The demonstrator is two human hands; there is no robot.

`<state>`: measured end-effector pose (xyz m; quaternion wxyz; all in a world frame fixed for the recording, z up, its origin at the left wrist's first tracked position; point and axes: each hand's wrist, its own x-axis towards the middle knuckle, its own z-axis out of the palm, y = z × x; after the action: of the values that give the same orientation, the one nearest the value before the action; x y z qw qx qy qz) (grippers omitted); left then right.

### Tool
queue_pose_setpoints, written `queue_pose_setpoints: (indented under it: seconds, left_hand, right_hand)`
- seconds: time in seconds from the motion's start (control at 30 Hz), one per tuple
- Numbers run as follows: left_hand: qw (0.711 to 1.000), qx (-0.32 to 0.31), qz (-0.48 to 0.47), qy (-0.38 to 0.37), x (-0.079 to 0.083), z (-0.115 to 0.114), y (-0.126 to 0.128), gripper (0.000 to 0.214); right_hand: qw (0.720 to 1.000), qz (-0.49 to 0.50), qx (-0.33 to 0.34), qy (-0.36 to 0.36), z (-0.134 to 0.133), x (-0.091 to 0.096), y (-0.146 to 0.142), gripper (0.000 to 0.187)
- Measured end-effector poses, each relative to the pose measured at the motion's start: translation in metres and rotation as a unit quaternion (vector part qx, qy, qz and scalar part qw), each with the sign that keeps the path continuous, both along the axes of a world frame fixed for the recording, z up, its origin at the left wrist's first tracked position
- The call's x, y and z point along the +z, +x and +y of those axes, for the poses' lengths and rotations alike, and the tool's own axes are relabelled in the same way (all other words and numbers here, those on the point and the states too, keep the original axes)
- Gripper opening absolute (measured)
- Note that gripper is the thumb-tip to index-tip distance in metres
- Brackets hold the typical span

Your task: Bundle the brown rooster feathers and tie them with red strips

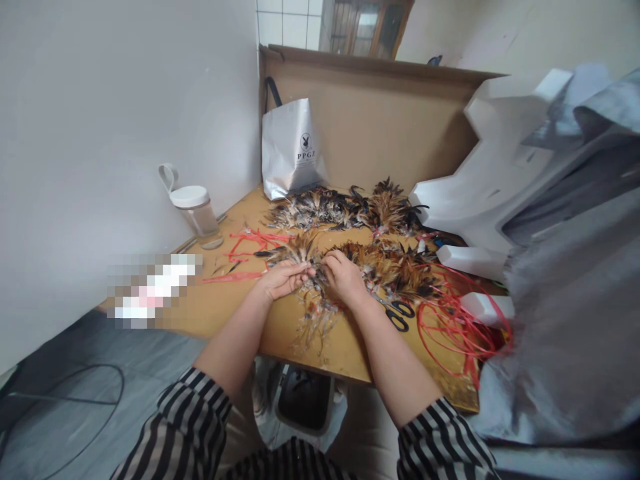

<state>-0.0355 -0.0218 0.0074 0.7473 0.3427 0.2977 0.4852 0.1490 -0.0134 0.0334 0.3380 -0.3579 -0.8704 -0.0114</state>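
Your left hand point(286, 279) pinches feathers point(299, 248), your right hand point(345, 277) curls, its closure and hold indeterminable; work appears unfinished, a far feather pile point(320, 208) untouched.

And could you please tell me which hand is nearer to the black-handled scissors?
The right hand is nearer: the scissors lie just to the right of its wrist. The left hand is farther off to their left, with the right hand between.

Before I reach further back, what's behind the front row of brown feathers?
Behind the front row of brown feathers lies a back row of dark and brown feathers, with the silver bag and cardboard panel beyond. The tabletop beneath both rows is covered.
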Motion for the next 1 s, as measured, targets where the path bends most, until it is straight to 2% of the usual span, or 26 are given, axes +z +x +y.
queue_pose_setpoints:
  seconds: [0.07,0.17,0.23,0.3,0.37,0.47,0.57,0.63,0.73,1.0]
  left_hand:
    - [1.000,0.011,0.005,0.008,0.000,0.001,0.001,0.009]
    - [0.999,0.045,0.013,0.024,-0.001,0.003,0.001,0.009]
    - [0.997,0.065,0.018,0.037,-0.001,0.004,0.002,0.011]
    - [0.996,0.075,0.022,0.047,-0.001,0.004,0.003,0.013]
    - [0.995,0.076,0.029,0.058,0.000,0.003,0.004,0.015]
    - [0.994,0.060,0.045,0.076,0.002,0.001,0.006,0.017]
    - [0.994,0.027,0.065,0.085,0.004,-0.002,0.009,0.019]
    - [0.994,0.009,0.075,0.085,0.004,-0.004,0.009,0.020]
    - [0.994,0.003,0.081,0.074,0.003,-0.003,0.010,0.020]
    - [0.992,0.063,0.100,0.050,-0.001,0.003,0.010,0.023]
  right_hand:
    - [1.000,0.023,0.005,-0.010,-0.001,0.001,-0.001,0.021]
    - [0.992,0.120,-0.006,-0.035,-0.004,0.002,-0.003,0.019]
    - [0.976,0.203,-0.019,-0.073,-0.005,0.001,-0.007,0.018]
    - [0.950,0.273,-0.019,-0.152,-0.005,-0.001,-0.011,0.019]
    - [0.905,0.332,-0.007,-0.267,-0.004,-0.005,-0.017,0.023]
    - [0.808,0.407,0.025,-0.426,-0.002,-0.012,-0.024,0.029]
    - [0.723,0.463,0.075,-0.507,-0.001,-0.016,-0.027,0.029]
    - [0.691,0.488,0.098,-0.524,-0.001,-0.016,-0.028,0.027]
    - [0.682,0.508,0.093,-0.519,0.000,-0.017,-0.028,0.026]
    - [0.738,0.518,0.052,-0.429,-0.003,-0.011,-0.030,0.025]
